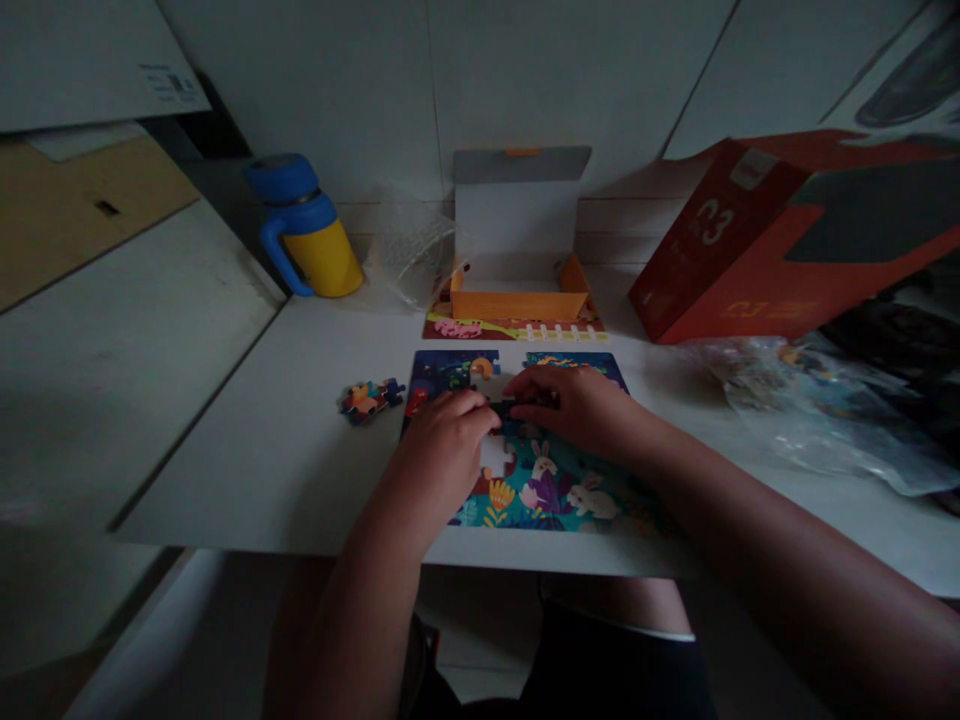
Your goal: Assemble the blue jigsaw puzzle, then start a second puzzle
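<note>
A partly assembled jigsaw puzzle (551,500) lies on the white table, with white rabbits and flowers along its near side and gaps around its middle and top. Over the gap, a small dark puzzle piece (501,409) shows between my hands. My right hand (589,408) comes in from the right, thumb and fingers closed on that piece. From the left, my left hand (448,435) has its curled fingers pressed at the piece's other side; its thumb is partly hidden. Several loose puzzle pieces (365,399) lie piled left of the puzzle.
Behind the puzzle stands an open orange box (517,304) on a printed picture sheet (487,330). A blue and yellow jug (322,250) and clear plastic wrap (412,255) are back left. At right are a red box (697,240) and a plastic bag (817,410).
</note>
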### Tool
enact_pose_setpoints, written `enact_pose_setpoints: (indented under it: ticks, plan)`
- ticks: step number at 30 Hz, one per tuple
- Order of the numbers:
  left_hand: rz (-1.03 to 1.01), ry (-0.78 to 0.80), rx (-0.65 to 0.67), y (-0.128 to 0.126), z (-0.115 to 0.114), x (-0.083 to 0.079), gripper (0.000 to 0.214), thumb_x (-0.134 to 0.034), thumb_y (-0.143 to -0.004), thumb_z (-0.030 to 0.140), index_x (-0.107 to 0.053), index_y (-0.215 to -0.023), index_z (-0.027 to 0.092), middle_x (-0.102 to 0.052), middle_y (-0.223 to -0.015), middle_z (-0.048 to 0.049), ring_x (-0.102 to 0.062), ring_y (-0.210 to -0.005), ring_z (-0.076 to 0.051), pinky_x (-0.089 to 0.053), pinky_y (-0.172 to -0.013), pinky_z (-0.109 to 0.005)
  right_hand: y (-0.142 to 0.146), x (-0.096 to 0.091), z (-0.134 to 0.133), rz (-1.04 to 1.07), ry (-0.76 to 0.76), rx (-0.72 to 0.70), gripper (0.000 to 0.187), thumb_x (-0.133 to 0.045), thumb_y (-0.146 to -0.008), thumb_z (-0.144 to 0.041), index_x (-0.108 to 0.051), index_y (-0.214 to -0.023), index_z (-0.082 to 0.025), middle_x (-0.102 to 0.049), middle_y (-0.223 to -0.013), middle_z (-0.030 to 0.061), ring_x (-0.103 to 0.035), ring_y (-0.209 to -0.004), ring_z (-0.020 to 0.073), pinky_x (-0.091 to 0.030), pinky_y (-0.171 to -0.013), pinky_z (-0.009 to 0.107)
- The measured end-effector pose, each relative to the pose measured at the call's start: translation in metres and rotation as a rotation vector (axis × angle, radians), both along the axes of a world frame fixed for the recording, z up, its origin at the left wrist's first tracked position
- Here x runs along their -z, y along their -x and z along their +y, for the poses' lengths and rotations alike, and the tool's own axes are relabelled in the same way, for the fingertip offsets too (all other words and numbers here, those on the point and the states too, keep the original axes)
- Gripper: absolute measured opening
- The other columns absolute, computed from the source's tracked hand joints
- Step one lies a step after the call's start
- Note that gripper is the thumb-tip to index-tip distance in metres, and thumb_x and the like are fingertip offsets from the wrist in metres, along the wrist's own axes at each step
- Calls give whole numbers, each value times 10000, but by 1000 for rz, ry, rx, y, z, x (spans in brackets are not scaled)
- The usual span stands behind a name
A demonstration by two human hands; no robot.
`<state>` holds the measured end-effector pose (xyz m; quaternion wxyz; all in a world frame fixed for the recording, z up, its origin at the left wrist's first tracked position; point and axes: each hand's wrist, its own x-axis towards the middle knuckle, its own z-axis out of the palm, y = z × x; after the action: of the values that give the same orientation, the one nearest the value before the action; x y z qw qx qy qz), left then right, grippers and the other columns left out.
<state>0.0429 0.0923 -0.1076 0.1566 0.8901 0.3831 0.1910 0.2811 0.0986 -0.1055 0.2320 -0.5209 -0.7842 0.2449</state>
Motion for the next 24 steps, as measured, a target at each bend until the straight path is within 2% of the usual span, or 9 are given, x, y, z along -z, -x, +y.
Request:
enact_pose_setpoints:
  ticks: [7, 12, 18, 21, 24]
  plan:
    - [-5, -11, -4, -1, 0, 0, 358, -523, -958, -42, -777, -1058, 190, -726, -1155, -85, -702, -1117, -259, -576, -1039, -466, -3, 2, 3, -76, -51, -98, 306, -752, -974, -301, -793, -1277, -314, -824, -1127, 41, -764, -982, 248, -585, -878, 389]
    - [-7, 1, -24, -2, -2, -3, 336, -532, -972, -29, -767, -1041, 200, -729, -1155, -79, -700, -1122, -256, -571, -1052, -462, -4, 3, 4, -113, -97, -154, 296, -794, -952, -296, -825, -1246, -291, -750, -1238, 91, -733, -1063, 262, -584, -969, 410]
    - [3, -8, -24, -3, -2, -2, 310, -538, -988, -13, -762, -1048, 193, -729, -1160, -85, -702, -1125, -263, -574, -1044, -470, -3, 1, 5, -107, -96, -148, 287, -828, -926, -291, -807, -1212, -274, -764, -1176, 81, -722, -1073, 269, -569, -949, 410]
    - [6, -10, -20, -2, -2, -1, 308, -542, -988, -13, -764, -1073, 183, -727, -1179, -90, -699, -1140, -267, -571, -1053, -475, -5, 0, 7, -138, -98, -137, 217, -859, -899, -293, -800, -1106, -266, -776, -1055, 52, -715, -989, 260, -553, -881, 396]
    - [6, -13, -19, -2, -2, 0, 308, -543, -986, -15, -762, -1084, 179, -726, -1193, -93, -698, -1152, -270, -572, -1059, -483, -6, 0, 8, -150, -104, -191, 151, -831, -936, -311, -787, -1073, -263, -773, -1065, 45, -699, -1029, 254, -536, -916, 395]
